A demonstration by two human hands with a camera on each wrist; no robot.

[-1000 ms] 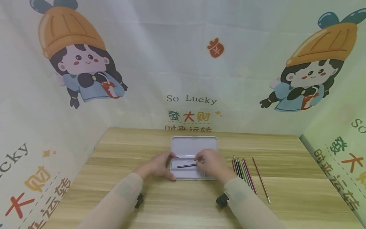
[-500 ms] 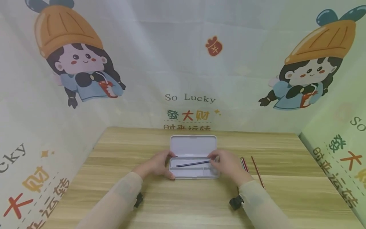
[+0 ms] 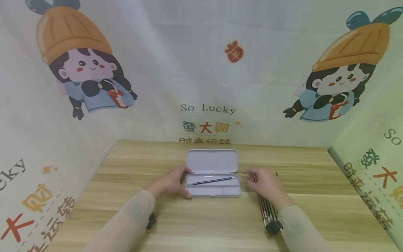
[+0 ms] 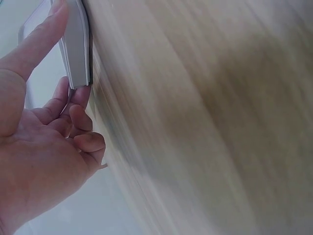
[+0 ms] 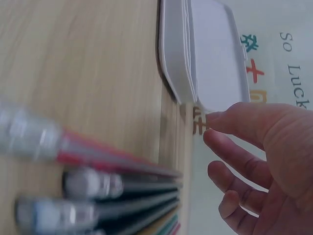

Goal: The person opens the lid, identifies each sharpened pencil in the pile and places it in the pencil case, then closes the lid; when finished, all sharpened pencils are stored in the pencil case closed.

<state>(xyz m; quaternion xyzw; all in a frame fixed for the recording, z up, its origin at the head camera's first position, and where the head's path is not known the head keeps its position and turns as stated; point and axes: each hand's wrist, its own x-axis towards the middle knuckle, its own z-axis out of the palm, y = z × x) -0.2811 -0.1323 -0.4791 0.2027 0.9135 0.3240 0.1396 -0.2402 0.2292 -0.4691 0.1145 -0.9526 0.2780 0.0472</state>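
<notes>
on the table [image 3: 176, 224], grips the open case [image 3: 212, 160] at its nine o'clock end with left hand [image 3: 173, 180]; has just drawn right hand [image 3: 266, 183] off to three o'clock, loosely curled, empty, by the loose pencils [image 3: 267, 204], contact hard to tell, leaving one dark pencil [image 3: 214, 181] inside, toward twelve, with others yet outside.

Head view hazy, greenish at right; soft shadow across tabletop [image 4: 234, 98]; right wrist view: nearest pencils [image 5: 93, 183] blurred.

Right wrist view: nearest pencil [image 5: 85, 151] blurred, cut off by left edge; case [image 5: 208, 54] by top.
</notes>
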